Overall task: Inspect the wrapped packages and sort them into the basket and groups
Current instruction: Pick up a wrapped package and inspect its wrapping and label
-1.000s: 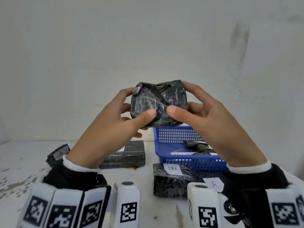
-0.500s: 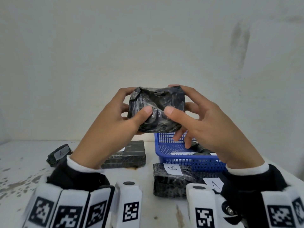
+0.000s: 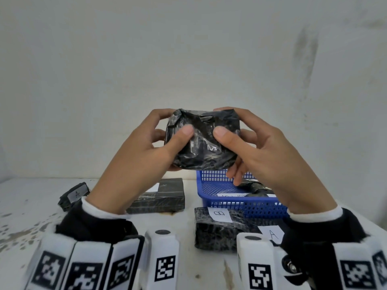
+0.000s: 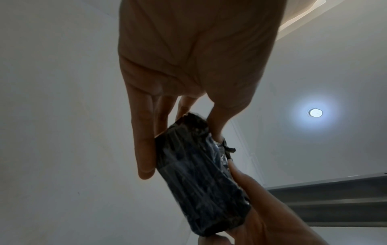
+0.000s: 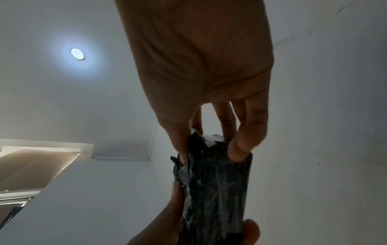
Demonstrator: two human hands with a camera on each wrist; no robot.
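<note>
Gripping the black wrapped package (image 3: 204, 140) at frame centre between left hand (image 3: 144, 155) and right hand (image 3: 263, 151), the person is inspecting it; next likely needs a label found before choosing the blue basket (image 3: 240, 203) or a group.

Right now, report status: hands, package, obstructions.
Left hand and right hand both grip the black wrapped package, held up above the blue basket. No label visible on it. Nothing in the way.
</note>
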